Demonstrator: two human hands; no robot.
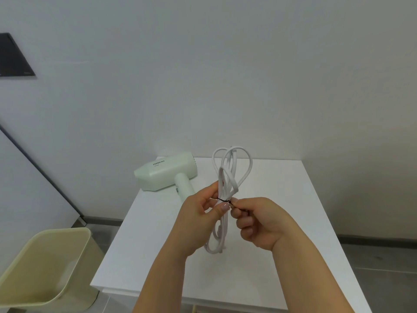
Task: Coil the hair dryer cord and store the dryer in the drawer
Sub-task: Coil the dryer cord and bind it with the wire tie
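A pale green hair dryer (165, 175) lies on its side at the far left of the white cabinet top (282, 199), handle pointing toward me. Its white cord (228, 170) is gathered into long loops held upright above the top. My left hand (198, 220) grips the bundle at its middle. My right hand (262, 222) pinches a thin black tie (224, 201) that runs round the bundle's middle. The lower loops hang between my hands. No drawer is visible.
A beige plastic bin (45, 267) stands on the floor at the lower left, beside the cabinet. A white wall rises right behind the cabinet. A dark panel (15, 57) hangs on the wall at the upper left.
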